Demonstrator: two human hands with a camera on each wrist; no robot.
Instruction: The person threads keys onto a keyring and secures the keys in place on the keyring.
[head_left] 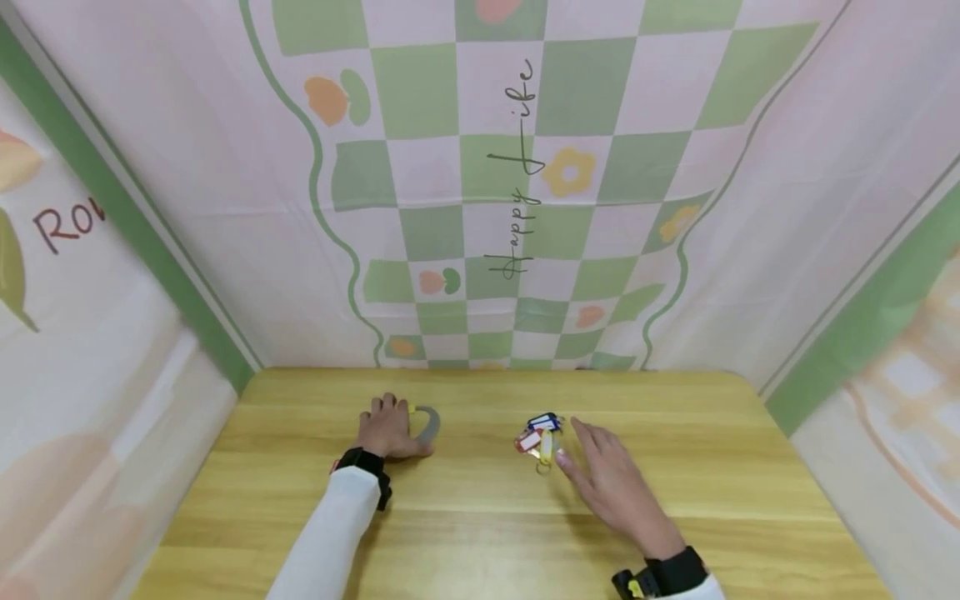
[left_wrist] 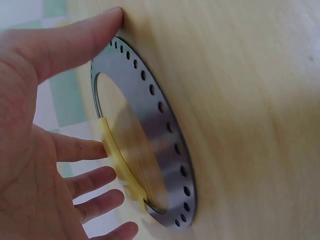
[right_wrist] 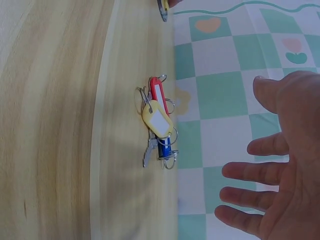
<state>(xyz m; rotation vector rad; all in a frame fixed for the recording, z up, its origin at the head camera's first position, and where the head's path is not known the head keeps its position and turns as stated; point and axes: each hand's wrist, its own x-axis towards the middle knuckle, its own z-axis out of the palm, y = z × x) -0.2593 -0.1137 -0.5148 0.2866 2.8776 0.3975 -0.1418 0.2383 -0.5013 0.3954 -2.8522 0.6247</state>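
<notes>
Keys (right_wrist: 148, 151) and their tags lie bunched on the bench (head_left: 465, 508), roughly mid-width, nearer its far edge than the person. A blue tag (head_left: 543, 422) sits farthest off, a red tag (head_left: 528, 442) to the left and a yellow tag (head_left: 547, 447) to the right, each with a white label and wire split rings (right_wrist: 171, 164) showing around them. Seen from the right wrist, the yellow tag overlaps both the red and the blue. Just beside this bunch, on its right, is the right hand (head_left: 613, 482), palm turned toward it; its grip is loose and holds nothing, the fingers extended and spread, the thumb nearest the yellow tag. Over to the left, well apart from the tags, a grey metal ring (left_wrist: 150, 107) lies on the bench, with a row of round holes along its broad band and a yellow sleeve (left_wrist: 120, 162) on its thinner side. The left hand (head_left: 386, 431) is at this ring: the grip is spread wide, thumb at one end of the band and fingertips by the yellow sleeve, none of them curled round it; whether the thumb actually touches the metal I cannot tell. Both wrists carry black bands (head_left: 363, 461), and white sleeves (head_left: 324, 533) cover the forearms. Behind the bench hangs a pale cloth (head_left: 414, 87) with green checks, fruit and flower motifs and the words "Happy Life" running sideways.
</notes>
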